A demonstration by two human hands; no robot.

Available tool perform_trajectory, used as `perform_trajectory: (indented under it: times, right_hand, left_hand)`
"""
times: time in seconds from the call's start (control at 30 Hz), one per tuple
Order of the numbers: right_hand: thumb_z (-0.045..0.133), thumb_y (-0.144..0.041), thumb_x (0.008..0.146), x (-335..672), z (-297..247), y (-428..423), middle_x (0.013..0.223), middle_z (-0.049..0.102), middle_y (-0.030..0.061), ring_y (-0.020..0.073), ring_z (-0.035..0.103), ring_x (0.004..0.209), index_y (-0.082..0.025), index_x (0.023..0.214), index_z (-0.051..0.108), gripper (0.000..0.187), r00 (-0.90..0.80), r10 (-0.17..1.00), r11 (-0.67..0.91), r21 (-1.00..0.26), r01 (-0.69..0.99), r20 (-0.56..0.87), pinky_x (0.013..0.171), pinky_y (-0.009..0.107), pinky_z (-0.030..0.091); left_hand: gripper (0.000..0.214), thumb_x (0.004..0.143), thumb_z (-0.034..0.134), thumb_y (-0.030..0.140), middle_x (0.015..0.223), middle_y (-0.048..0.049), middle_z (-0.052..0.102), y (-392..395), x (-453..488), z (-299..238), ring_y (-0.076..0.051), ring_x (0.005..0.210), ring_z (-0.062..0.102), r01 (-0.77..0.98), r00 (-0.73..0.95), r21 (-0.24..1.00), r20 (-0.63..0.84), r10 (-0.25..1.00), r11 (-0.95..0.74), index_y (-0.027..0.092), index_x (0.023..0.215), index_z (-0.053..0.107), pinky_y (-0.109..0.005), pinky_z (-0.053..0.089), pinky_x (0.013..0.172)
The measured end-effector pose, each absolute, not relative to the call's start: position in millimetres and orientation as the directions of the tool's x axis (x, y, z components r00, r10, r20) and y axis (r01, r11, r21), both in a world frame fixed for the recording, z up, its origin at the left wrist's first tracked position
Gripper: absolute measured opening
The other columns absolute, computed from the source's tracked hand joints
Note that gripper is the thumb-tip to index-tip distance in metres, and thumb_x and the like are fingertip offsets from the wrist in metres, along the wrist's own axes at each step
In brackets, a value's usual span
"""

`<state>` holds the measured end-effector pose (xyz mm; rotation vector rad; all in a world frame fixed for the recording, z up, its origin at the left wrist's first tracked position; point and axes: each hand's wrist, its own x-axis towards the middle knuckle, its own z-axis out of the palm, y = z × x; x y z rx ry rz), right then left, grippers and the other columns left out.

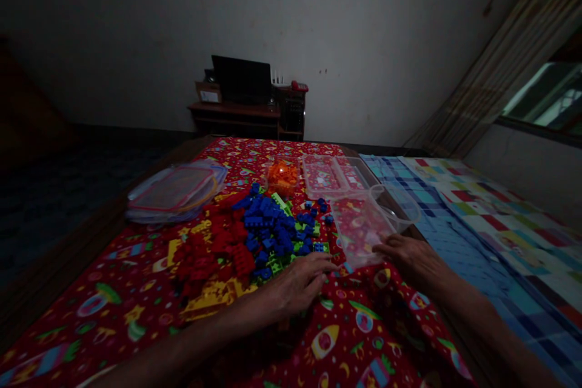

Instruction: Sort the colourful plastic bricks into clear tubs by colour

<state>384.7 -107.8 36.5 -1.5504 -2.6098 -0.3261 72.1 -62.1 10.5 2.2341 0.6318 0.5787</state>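
Observation:
My left hand (pixel 305 279) reaches over the front of a heap of toy building bricks, fingers stretched out and holding nothing. Its fingertips are close to the near left corner of a clear plastic container (pixel 359 224). At that container's near right corner, my right hand (pixel 411 257) has its fingers closed on the rim. Blue bricks (pixel 270 221) lie in the middle of the heap, with green bricks (pixel 302 230) among them. Red bricks (pixel 218 248) are to the left, and yellow bricks (pixel 216 297) lie in front.
Orange bricks (pixel 282 176) sit in a clear box at the back. More clear containers (pixel 321 174) and a round clear tub (pixel 402 206) stand at the right. Stacked lids (pixel 175 191) lie at the left. A patterned red cloth (pixel 136 297) covers the table, beside a bed (pixel 491 242).

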Motion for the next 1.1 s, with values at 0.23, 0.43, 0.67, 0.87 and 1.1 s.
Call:
perform_trajectory:
  times: [0.23,0.43,0.67,0.87,1.1]
  right_hand:
    - [0.041,-0.016,0.088,375.6,37.9,-88.3,0.082,0.069,0.0065,0.0161,0.063,0.067,-0.021,0.114,0.064,0.035,-0.482,0.871,0.49,-0.124,0.863,0.089,0.057,0.025,0.048]
    - [0.039,-0.015,0.088,375.7,32.6,-63.5,0.089,0.07,0.0112,0.0186,0.065,0.078,-0.015,0.098,0.067,0.03,-0.494,0.849,0.528,-0.296,0.796,0.187,0.07,0.032,0.054]
    - [0.046,-0.02,0.09,368.8,37.0,-63.3,0.102,0.068,0.0129,0.0193,0.064,0.089,-0.015,0.11,0.064,0.028,-0.516,0.833,0.553,-0.267,0.789,0.202,0.077,0.033,0.053]
    - [0.048,-0.027,0.09,387.8,50.8,-68.1,0.103,0.069,0.0129,0.0237,0.064,0.096,-0.019,0.114,0.064,0.03,-0.277,0.821,0.34,-0.036,0.94,0.5,0.081,0.038,0.052]
    - [0.046,-0.012,0.077,407.2,36.1,-55.9,0.104,0.071,0.0106,0.0231,0.068,0.09,-0.018,0.117,0.064,0.044,-0.232,0.874,0.337,-0.188,0.923,0.426,0.078,0.035,0.054]
  left_hand:
    - [0.034,0.095,0.038,0.026,0.134,-0.006,0.054,-77.4,65.7,15.4,-0.018,0.125,0.048,0.246,0.83,0.727,0.184,0.526,-0.642,0.023,0.124,0.057,-0.034,0.036,0.109]
    - [0.032,0.095,0.04,0.025,0.133,-0.006,0.055,-80.8,61.2,11.3,-0.017,0.123,0.05,0.25,0.826,0.714,0.195,0.529,-0.653,0.024,0.122,0.057,-0.032,0.039,0.107]
    - [0.033,0.094,0.041,0.021,0.135,-0.0059,0.053,-85.0,59.5,4.3,-0.017,0.126,0.048,0.225,0.84,0.676,0.23,0.491,-0.701,0.024,0.124,0.055,-0.03,0.038,0.108]
    - [0.035,0.094,0.041,0.023,0.138,-0.0048,0.051,-88.9,56.1,7.9,-0.018,0.128,0.046,0.233,0.852,0.674,0.206,0.481,-0.701,0.027,0.127,0.052,-0.031,0.039,0.108]
    - [0.035,0.095,0.041,0.023,0.143,-0.0053,0.046,-96.0,50.3,8.9,-0.017,0.129,0.046,0.181,0.859,0.657,0.257,0.443,-0.732,0.028,0.129,0.048,-0.028,0.041,0.107]
